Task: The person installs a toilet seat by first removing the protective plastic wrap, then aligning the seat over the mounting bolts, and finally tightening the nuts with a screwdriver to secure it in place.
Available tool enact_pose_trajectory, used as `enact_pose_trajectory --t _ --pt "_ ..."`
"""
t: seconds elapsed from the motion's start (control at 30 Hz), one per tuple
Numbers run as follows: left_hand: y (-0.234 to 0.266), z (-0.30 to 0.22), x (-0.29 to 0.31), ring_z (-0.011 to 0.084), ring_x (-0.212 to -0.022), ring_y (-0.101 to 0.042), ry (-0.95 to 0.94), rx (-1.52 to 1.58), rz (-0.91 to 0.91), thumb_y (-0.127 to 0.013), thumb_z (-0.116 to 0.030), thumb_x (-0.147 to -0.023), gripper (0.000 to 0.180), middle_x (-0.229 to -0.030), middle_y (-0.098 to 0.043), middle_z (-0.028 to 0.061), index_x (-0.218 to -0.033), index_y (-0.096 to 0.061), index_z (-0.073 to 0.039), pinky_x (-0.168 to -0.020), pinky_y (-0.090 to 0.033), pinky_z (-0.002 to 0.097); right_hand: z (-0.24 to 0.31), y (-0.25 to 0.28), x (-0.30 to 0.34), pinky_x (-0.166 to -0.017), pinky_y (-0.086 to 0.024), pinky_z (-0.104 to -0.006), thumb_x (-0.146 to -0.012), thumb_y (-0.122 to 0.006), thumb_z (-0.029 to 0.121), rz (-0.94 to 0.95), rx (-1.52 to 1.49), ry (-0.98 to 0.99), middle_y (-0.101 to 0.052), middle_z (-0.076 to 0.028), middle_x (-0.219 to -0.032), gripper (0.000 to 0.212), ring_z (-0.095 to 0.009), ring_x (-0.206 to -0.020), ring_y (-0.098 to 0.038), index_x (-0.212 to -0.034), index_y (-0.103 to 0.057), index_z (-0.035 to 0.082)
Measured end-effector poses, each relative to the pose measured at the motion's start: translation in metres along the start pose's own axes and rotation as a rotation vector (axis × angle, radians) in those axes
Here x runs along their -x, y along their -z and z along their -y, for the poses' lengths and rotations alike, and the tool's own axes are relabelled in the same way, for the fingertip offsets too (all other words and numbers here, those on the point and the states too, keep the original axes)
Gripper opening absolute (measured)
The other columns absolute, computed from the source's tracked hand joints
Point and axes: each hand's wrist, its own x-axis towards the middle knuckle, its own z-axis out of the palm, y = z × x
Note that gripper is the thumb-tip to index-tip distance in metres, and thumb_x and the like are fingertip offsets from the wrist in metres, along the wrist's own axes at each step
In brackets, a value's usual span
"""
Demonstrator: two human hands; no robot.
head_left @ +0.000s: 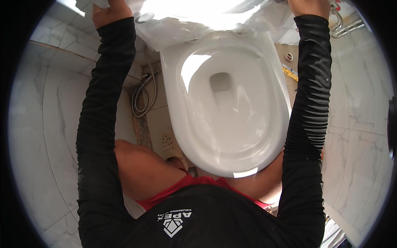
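A white toilet bowl (256, 107) without a seat fills the middle of the view, between my two outstretched arms. Bright light glares off the white cistern (165, 35) at its back. My left hand (111, 11) reaches to the upper left, beside the cistern, and is cut off by the picture's edge. A pale thing (100, 3) shows at that hand, too little of it to name. At the upper right, my right hand (310, 6) is by the cistern's other side, its fingers out of the picture. What either hand grips is hidden.
A coiled metal hose (144, 97) hangs left of the bowl. Metal pipes with red valve handles (338, 7) are at the upper right wall. A small round object (289, 57) and a yellow packet (290, 72) lie on the floor to the right. Marbled tile walls (351, 95) stand close on both sides.
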Motion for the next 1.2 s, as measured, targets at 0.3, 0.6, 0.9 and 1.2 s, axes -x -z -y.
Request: enact_pose_trajectory --t 0.3,0.6,0.9,1.2 --pt "-0.007 0.001 0.004 0.0242 -0.099 -0.064 -0.131 0.043 0.032 -0.059 -0.066 -0.096 0.083 -0.111 -0.068 0.0159 -0.126 -0.06 0.011 -0.086 -0.051 0.035 0.004 -0.011 0.016 -0.096 -0.053 -0.0439 -0.079 -0.076 0.056 0.066 -0.086 -0.17 -0.065 -0.04 -0.114 0.091 -0.046 -0.11 -0.068 -0.124 -0.053 -0.019" --pt "-0.006 0.021 -0.004 0.0234 -0.101 -0.064 -0.243 0.059 -0.039 -0.059 -0.061 -0.099 0.078 -0.115 -0.067 0.0151 -0.132 -0.057 0.01 -0.088 -0.051 0.0343 -0.002 -0.016 0.015 -0.098 -0.053 -0.0411 -0.078 -0.077 0.057 -0.042 0.039 -0.093 -0.064 -0.041 -0.119 0.101 -0.045 -0.115 -0.066 -0.133 -0.046 -0.022" --pt "0.014 0.036 -0.014 0.0159 -0.089 -0.061 -0.129 0.104 0.225 -0.057 -0.059 -0.101 0.067 -0.1 -0.065 0.008 -0.123 -0.059 0.004 -0.079 -0.049 0.032 -0.033 0.008 0.007 -0.097 -0.054 -0.04 -0.087 -0.078 0.041 0.289 -0.37 -0.117 -0.067 -0.029 -0.126 0.081 -0.031 -0.112 -0.07 -0.147 -0.046 -0.003" --pt "0.028 0.019 -0.025 0.0078 -0.089 -0.053 -0.029 0.259 0.251 -0.063 -0.061 -0.097 0.065 -0.101 -0.06 -0.0002 -0.118 -0.06 0.0 -0.083 -0.043 0.0248 -0.051 0.066 -0.016 -0.049 -0.039 -0.0211 -0.096 -0.07 0.051 0.084 -0.552 -0.519 -0.053 0.002 -0.066 0.055 -0.006 -0.054 -0.048 -0.105 -0.075 -0.003"
